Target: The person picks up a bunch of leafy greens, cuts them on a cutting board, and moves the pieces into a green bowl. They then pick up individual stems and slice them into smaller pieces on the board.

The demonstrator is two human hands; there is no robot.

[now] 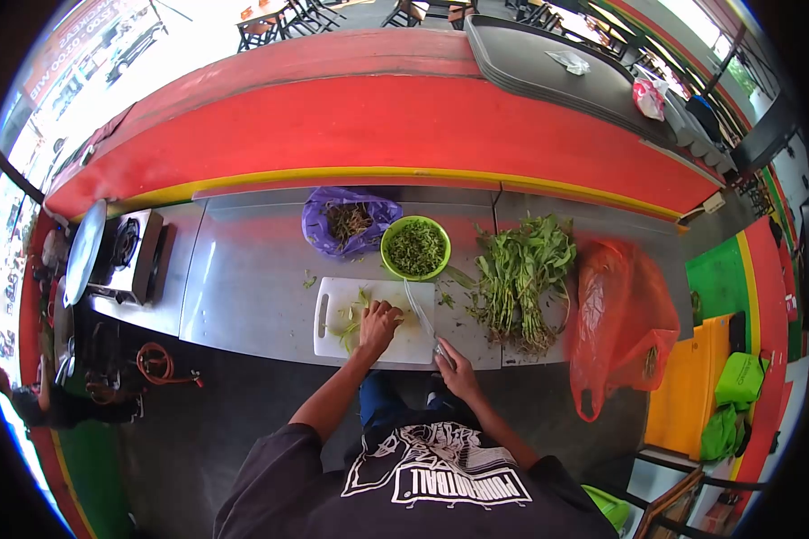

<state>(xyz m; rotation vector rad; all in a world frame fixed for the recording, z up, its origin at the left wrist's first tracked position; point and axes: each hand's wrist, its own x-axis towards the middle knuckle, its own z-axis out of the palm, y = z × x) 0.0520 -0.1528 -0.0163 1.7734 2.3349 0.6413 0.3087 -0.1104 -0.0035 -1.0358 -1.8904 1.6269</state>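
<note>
My right hand [457, 368] is wrapped around the handle of a kitchen knife [421, 310], its blade pointing away from me over the right part of a white cutting board [333, 296]. On the board, my left hand [379, 329] has its fingers curled down over some leafy green stems [350, 338], partly hidden beneath it. Just behind the board stands a lime-green bowl [386, 260] heaped with chopped greens [416, 247]. A large bunch of leafy greens [526, 278] with roots lies to the right of the board.
A purple plastic bag [317, 225] holding roots and stems sits left of the bowl. A red plastic bag [616, 305] hangs over the counter's front at right. A gas stove [130, 256] stands far left. A red ledge [333, 126] with stacked grey trays [548, 85] borders the back.
</note>
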